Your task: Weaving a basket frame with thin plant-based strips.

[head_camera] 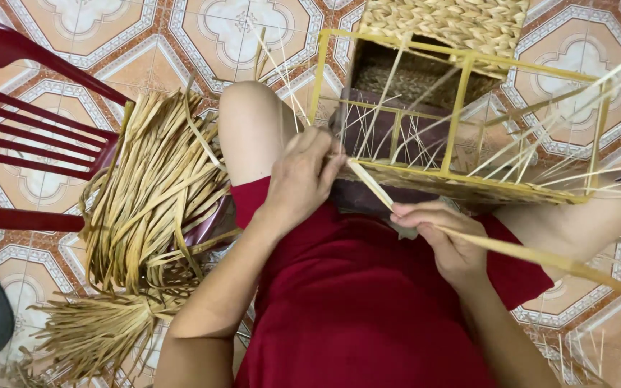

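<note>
Floor (pixel 253 29) is patterned tile, orange and white. I see the person seated, red garment across the lap, knees bare.

Yellow frame (pixel 461 115) – a box-shaped basket skeleton – rests on the lap, far side of the hands, tilted toward the right knee. Thin pale stakes stick out of it to the right. Its near edge carries a low band of weave. A finished woven basket (pixel 447 29) sits just beyond it, at the far edge of view.

Bundle of dried flat straw strips (pixel 152 194) lies left of the left thigh, draped on the seat of a dark red chair (pixel 30 115). A second, tied tuft is near-left on the floor.

Left hand (pixel 300 183): grip narrow, fingers curled at the frame's near-left corner, touching the weave there.

Right hand (pixel 447 241): grip shut around a long pale strip (pixel 526 253) – the strip runs from the frame's near edge, through the fingers, and out to the near right. It looks taut between the two hands.

Grey rounded object at the near-left edge; can't tell what it is.
</note>
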